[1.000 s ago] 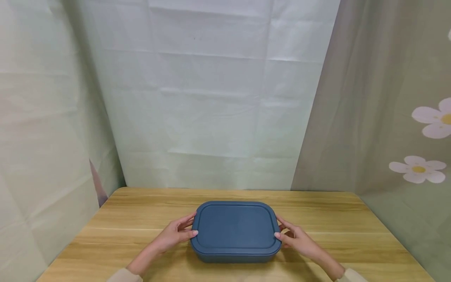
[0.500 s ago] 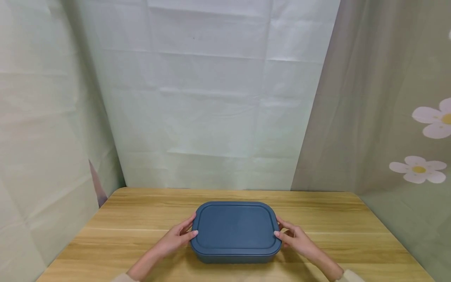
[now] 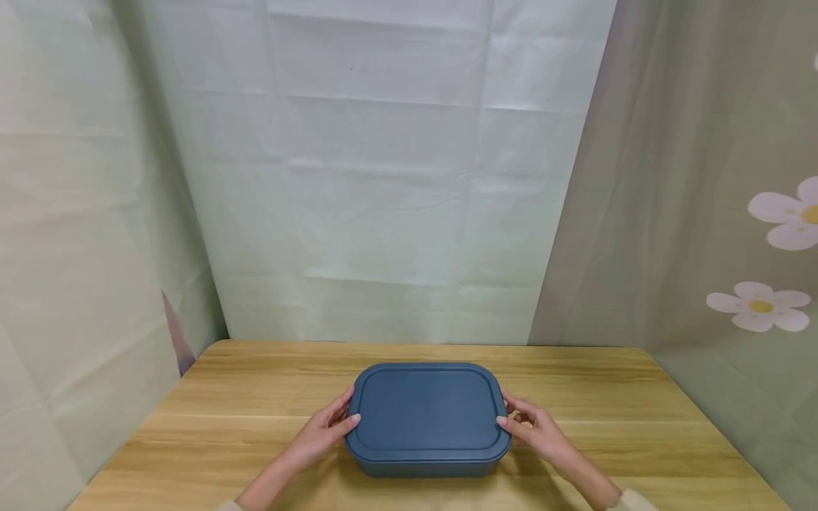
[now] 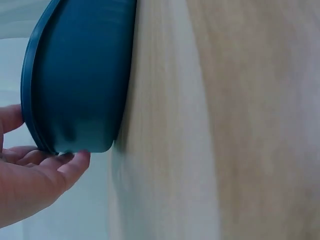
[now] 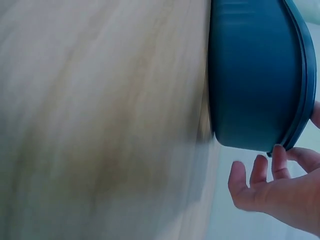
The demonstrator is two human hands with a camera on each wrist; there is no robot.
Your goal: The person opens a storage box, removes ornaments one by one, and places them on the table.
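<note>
At the near edge of the head view, two forearms in pale sleeves are seen reaching in over a wooden surface (image 3: 639,397). The left hand (image 3: 319,434) is set against the left short side of a dark blue lidded container (image 3: 427,419), with its thumb laid on the lid's rim and its fingers (image 4: 75,162) curled under the lip, as shown by the left wrist view. The right hand (image 3: 537,433) is placed in mirror fashion at the right short side; its thumb is pressed on the rim, while its fingers (image 5: 260,172) are seen loosely spread beside the container's wall, only one fingertip touching the lip.

The container is seated flat on the surface, near the middle and towards the near edge, and its lid (image 3: 427,408) is seen closed all round, with no gap visible at either end. Judging from this, the lid is still to be lifted: both hands are in position at its ends, but no corner appears raised, so the work is taken to be at its start. What the container holds cannot be told.

Beyond the far edge of the surface, a pale creased backdrop (image 3: 383,177) is hung, and a curtain printed with white flowers (image 3: 760,305) is draped at the right.
</note>
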